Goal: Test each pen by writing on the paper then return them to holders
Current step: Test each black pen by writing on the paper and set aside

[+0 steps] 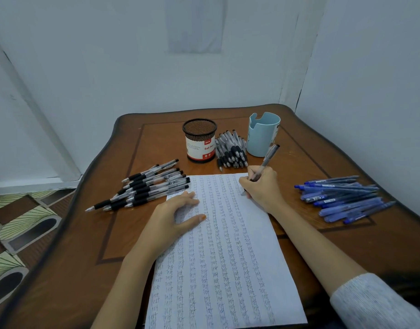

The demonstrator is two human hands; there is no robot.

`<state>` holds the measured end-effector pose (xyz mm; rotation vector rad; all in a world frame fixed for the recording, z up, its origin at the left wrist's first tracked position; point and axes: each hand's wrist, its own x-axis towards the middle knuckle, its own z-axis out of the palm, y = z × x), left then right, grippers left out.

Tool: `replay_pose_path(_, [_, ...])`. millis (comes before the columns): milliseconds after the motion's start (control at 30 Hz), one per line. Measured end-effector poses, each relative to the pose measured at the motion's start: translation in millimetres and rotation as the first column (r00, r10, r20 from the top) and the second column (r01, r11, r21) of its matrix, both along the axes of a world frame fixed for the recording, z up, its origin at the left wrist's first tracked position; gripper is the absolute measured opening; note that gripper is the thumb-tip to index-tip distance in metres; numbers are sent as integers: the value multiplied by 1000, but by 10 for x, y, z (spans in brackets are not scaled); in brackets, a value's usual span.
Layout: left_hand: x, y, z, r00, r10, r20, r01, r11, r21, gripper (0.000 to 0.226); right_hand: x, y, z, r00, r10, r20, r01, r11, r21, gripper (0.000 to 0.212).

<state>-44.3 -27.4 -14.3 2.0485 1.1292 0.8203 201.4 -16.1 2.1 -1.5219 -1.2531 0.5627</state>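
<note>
Here, one pen under test:
1. Right hand [263, 188]: fingers pinched together round the pen [268, 157], tip on the paper [228, 269] near its upper right edge.
2. Left hand [171, 219]: fingers flat, slightly apart, pressing the sheet's left side.
3. Good practice: keep the sheet pinned; write short, light strokes.
4. Mesh holder [199, 143] and blue holder [263, 136] stand beyond the paper.

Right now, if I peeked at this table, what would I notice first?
Probably the big paper in the middle, filled with rows of the word "test". The right hand holds a pen to its top edge while the left hand presses it flat. Next come the pens: black pens on the left, blue pens on the right, and a third pile between the mesh holder and the blue cup at the back.
</note>
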Motion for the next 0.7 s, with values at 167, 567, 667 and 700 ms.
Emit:
replay_pose_path(167, [-7, 1, 2, 1000, -3, -4, 3, 1000, 0, 50, 11, 15, -20, 1000, -20, 1, 20, 1000, 17, 26])
replay_pose_path(567, [-9, -11, 35, 999, 26, 31, -26, 1000, 17, 46, 72, -30, 57, 891, 15, -455, -11, 1000, 12, 29])
replay_pose_path(667, [-5, -24, 45, 999, 24, 32, -25, 999, 23, 44, 58, -67, 58, 895, 52, -442, -28, 998, 60, 30])
replay_pose_path(700, [-4, -28, 50, 999, 24, 32, -25, 999, 21, 44, 49, -85, 61, 906, 61, -419, -37, 997, 64, 34])
